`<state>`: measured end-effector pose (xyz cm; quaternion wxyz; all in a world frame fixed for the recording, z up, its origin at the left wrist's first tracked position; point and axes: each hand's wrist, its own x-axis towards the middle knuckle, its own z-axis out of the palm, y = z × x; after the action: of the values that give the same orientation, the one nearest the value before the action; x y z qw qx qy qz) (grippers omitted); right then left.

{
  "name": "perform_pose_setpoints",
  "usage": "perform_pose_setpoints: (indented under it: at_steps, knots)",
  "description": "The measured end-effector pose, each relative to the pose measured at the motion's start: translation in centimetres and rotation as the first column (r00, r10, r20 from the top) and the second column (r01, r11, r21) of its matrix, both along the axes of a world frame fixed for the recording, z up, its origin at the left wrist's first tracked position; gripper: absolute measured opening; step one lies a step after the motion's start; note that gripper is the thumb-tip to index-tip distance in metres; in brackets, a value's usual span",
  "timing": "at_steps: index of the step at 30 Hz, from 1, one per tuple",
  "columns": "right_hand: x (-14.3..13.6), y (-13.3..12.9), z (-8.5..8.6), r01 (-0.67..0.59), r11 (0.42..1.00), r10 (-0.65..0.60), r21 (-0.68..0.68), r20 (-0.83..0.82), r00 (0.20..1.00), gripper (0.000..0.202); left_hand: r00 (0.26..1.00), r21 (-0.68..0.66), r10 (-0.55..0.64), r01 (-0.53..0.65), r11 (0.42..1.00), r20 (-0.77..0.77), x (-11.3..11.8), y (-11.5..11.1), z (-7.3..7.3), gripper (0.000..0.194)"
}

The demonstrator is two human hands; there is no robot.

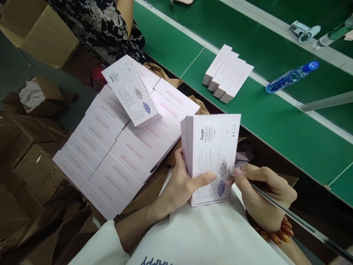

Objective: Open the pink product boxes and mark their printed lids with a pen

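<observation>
My left hand (184,184) is wrapped round the lower left edge of a white printed box (205,154), thumb across its face. Another white box edge (186,147) shows directly behind it. The front face carries small text, a Sanrio logo and pictures of a grey and a purple device. In my right hand (261,191) is a slim pen (289,213), its tip at the box face beside the grey picture. Left of my hands, white boxes (107,147) stand packed in rows in a brown carton, and one similar box (131,92) lies tilted on top.
On the green workbench (165,44) several white boxes (227,73) lean together, near a blue-capped bottle (291,78). A person in a dark floral garment (102,25) is at the upper left. Open cardboard cartons (44,33) and brown wrapping (27,176) cover the left side.
</observation>
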<state>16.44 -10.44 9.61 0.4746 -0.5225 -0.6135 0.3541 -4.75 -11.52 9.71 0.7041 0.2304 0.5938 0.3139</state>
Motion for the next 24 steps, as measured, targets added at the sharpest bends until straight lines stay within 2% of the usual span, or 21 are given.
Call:
perform_pose_setpoints:
  at_steps: [12,20,22,24]
  knots:
    - [0.1,-0.4,-0.2,0.027,0.999,-0.027,-0.016,0.0,1.0,0.035,1.0,-0.005,-0.003,0.003,1.0,0.01,0.2,-0.1,-0.2,0.093]
    - [-0.2,-0.9,-0.2,0.049,0.998,-0.05,-0.036,-0.02,0.999,0.033,1.0,-0.03,-0.008,0.009,1.0,0.03,0.2,0.2,0.4,0.093]
    - [0.3,-1.1,-0.4,0.091,0.995,-0.095,-0.048,-0.079,0.992,0.032,0.999,-0.022,0.0,0.001,1.0,0.049,0.3,0.4,0.7,0.094]
    - [1.2,-0.7,-0.6,0.224,0.974,-0.224,-0.012,-0.105,0.969,0.024,0.999,-0.017,-0.012,0.013,1.0,0.052,0.3,0.6,1.0,0.094]
